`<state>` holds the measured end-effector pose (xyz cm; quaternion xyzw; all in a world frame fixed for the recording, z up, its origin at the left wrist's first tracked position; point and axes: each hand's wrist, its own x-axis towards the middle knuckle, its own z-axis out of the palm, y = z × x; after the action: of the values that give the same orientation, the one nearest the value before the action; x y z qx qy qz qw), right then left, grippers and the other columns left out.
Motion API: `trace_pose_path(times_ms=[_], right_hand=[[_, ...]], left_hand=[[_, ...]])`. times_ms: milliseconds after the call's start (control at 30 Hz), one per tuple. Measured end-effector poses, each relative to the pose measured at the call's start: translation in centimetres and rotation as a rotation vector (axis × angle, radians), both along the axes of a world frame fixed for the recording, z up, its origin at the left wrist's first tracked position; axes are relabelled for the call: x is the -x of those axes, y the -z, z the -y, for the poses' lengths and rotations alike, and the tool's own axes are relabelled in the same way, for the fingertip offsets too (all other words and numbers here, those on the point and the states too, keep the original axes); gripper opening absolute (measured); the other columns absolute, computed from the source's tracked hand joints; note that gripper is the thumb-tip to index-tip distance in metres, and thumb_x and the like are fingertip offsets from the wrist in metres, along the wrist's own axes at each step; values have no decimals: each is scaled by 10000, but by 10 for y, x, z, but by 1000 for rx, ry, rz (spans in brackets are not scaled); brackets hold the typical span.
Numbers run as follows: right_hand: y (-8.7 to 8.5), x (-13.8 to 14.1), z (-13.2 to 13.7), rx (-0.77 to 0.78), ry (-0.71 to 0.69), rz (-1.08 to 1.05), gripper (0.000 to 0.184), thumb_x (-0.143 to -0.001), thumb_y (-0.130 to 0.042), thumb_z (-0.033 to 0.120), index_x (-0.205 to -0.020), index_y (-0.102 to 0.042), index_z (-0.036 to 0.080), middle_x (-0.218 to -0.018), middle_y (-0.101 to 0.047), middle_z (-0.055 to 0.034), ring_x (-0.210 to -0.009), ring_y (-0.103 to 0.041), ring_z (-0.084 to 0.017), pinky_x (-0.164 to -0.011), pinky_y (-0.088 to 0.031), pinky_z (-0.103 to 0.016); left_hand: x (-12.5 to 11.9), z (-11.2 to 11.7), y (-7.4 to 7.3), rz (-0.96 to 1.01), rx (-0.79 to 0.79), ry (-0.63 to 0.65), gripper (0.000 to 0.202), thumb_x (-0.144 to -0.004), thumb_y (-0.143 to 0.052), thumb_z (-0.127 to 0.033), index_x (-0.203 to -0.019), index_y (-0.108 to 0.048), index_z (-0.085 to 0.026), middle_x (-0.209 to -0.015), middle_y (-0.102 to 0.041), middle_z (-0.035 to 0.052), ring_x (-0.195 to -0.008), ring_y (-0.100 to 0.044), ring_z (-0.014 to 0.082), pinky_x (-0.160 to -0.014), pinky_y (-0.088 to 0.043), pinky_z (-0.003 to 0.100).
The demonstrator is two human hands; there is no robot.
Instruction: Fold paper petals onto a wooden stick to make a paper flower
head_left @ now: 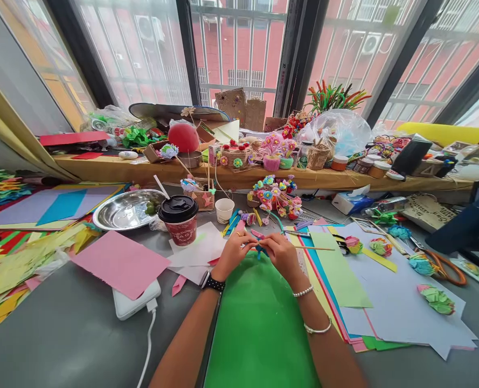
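Observation:
My left hand and my right hand meet above a green mat, with fingers pinched together. Between the fingertips is a small blue paper piece, mostly covered by them. A thin wooden stick juts out to the right from under my right hand; its other end is hidden. Just beyond the fingertips shows a bit of pink paper. White paper sheets lie beside my left hand, and a light green sheet lies right of my right hand.
At left stand a lidded cup and a steel plate; pink paper covers part of a white power bank. At right are crumpled paper flowers and orange-handled scissors. A paper cup stands ahead.

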<state>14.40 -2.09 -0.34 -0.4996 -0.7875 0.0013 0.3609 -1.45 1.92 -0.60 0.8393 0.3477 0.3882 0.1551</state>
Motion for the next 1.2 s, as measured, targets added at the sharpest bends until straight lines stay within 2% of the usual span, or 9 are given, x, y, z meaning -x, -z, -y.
trace_pose_path(times_ms=[300,500,667,800,933,1200], right_hand=[[0,2,0,120,114,-126,144,-800,-512,236,-713,-607,173,-709,-585,-26,-636,-536,-146,-569,-397,-239],[1,-3,-3,219,81,-208,120,-753,-563,238,-660,-608,179,-642,-596,-6,-577,-533,-130,-529,-407,-226],[4,-5,-4,308,46,-274,96,-732,-569,240,-675,-616,178,-647,-624,-9,-551,-557,-130,-515,-438,-236],[6,-7,-6,349,37,-323,144,-744,-552,280,-684,-628,173,-660,-640,-24,-561,-574,-142,-529,-452,-253],[6,-9,-7,380,31,-364,228,-767,-516,332,-660,-633,168,-631,-646,-34,-574,-590,-155,-533,-459,-257],[8,-11,-8,404,20,-378,231,-763,-519,329,-657,-636,160,-633,-653,-39,-575,-600,-157,-527,-460,-251]], left_hand=[[-3,4,3,-51,-105,-9,142,-782,-504,-163,-796,-646,-162,-768,-591,46,-767,-515,162,-700,-435,291],[-6,7,5,-116,-188,-14,161,-795,-485,-159,-781,-646,-169,-747,-590,36,-750,-519,151,-682,-450,266],[-7,9,6,-205,-263,-36,164,-803,-476,-175,-800,-640,-181,-751,-594,45,-742,-504,169,-688,-447,304],[-8,11,4,-252,-315,-51,185,-816,-449,-161,-812,-633,-178,-748,-596,51,-738,-500,174,-689,-444,318],[-9,14,2,-269,-340,-60,199,-827,-432,-154,-862,-624,-188,-757,-601,42,-742,-503,163,-696,-441,304],[-8,15,1,-280,-341,-67,191,-814,-450,-142,-841,-632,-195,-777,-612,39,-749,-507,166,-699,-437,311]])
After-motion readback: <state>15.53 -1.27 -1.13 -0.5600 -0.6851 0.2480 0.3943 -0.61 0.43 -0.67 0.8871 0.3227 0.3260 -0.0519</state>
